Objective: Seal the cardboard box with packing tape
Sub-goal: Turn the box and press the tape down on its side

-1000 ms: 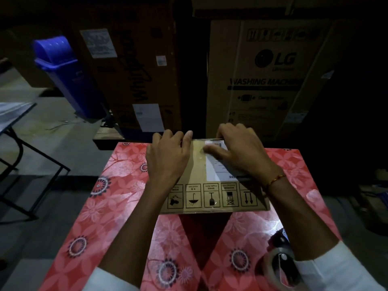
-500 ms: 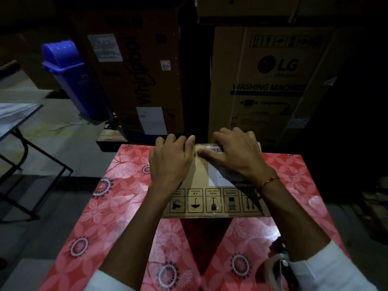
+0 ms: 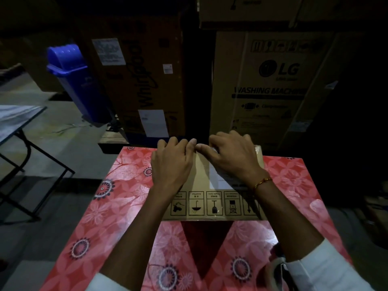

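Note:
A small cardboard box (image 3: 201,204) with a row of handling symbols and a white label lies on a table covered in red floral cloth (image 3: 117,198). My left hand (image 3: 171,164) rests flat on the box's left part, fingers curled over its far edge. My right hand (image 3: 233,158) presses on the box's right part, over the label, with its fingertips at the far edge touching my left fingers. A tape dispenser (image 3: 279,267) lies at the table's near right corner, partly hidden by my right sleeve.
Large appliance cartons (image 3: 270,85) stand right behind the table. A blue swing-lid bin (image 3: 75,80) leans at the back left. A folding table (image 3: 19,122) stands on the left over grey floor. The right side is dark.
Both hands have slid toward the box's far edge, and my right fingertips have moved left to meet my left fingers. The view has tilted slightly, so everything sits lower in frame.

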`<state>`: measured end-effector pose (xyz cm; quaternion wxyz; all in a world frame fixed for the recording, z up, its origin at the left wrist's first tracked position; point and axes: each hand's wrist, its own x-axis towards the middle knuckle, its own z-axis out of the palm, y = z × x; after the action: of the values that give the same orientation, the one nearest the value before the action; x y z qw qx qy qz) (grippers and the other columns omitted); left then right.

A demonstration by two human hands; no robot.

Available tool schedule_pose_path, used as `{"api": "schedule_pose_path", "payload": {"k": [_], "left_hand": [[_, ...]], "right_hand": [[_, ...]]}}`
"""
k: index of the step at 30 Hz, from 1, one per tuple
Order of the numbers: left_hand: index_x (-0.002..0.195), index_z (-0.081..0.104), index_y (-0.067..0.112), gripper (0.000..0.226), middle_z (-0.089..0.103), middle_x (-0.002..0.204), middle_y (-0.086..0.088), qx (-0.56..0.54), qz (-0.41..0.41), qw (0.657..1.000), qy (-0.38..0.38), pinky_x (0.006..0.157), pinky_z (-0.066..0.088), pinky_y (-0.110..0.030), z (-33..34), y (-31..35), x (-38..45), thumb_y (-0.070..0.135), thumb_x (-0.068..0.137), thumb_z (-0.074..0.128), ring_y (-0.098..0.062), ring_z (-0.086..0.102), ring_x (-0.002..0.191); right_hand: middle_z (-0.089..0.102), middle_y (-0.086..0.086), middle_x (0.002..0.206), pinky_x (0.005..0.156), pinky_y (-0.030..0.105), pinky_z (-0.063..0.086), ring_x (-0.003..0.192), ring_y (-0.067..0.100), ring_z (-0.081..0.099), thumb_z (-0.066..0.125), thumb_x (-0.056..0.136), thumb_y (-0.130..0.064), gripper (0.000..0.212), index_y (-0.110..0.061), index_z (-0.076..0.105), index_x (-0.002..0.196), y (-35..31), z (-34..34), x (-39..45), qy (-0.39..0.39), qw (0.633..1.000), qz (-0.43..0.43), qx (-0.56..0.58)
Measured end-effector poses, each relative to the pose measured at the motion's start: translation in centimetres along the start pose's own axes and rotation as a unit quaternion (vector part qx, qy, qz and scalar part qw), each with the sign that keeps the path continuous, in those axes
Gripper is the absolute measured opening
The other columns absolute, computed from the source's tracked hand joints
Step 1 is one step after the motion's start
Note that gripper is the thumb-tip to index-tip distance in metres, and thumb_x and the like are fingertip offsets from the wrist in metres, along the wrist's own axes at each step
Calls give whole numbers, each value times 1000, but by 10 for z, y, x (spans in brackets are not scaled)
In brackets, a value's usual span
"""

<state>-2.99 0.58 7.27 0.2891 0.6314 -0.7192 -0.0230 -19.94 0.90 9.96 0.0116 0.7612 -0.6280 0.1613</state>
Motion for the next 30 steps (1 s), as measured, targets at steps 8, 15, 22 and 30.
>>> {"api": "schedule_pose_path", "payload": {"k": [8, 15, 22, 30], "left_hand": [[91, 59, 26, 43, 49, 86, 6, 7, 9, 1000, 6, 68, 41, -38, 2, -1, -1, 51, 103, 27, -17, 43, 86], [96, 64, 24, 51, 58, 96, 2, -5, 8, 1000, -11, 71, 39, -37, 2, -1, 9, 58, 100, 27, -21, 48, 96], [132, 50, 31, 84, 47, 127, 5, 6, 57, 992, -110, 84, 45, -40, -6, -10, 12, 91, 78, 27, -20, 37, 118], [144, 39, 34, 101, 34, 146, 6, 9, 90, 960, -265, 92, 40, -41, -24, -16, 28, 94, 62, 40, -24, 31, 128]], "right_hand": [[49, -9, 84, 85, 43, 39, 90, 19, 53, 26, 101, -65, 53, -27, 62, 92, -7, 6, -4, 22, 999, 12, -31], [59, -4, 97, 84, 39, 41, 93, 21, 54, 30, 107, -48, 38, -27, 62, 111, 18, -13, -5, -43, 999, -24, 18], [67, -5, 127, 114, 43, 26, 117, 19, 56, 31, 102, -58, 47, -33, 54, 135, 27, -9, -11, -41, 998, -54, 12], [60, -4, 142, 118, 40, 19, 130, 18, 51, 25, 69, -88, 100, -31, 44, 148, 33, -23, -11, -101, 990, -87, 46]]}}
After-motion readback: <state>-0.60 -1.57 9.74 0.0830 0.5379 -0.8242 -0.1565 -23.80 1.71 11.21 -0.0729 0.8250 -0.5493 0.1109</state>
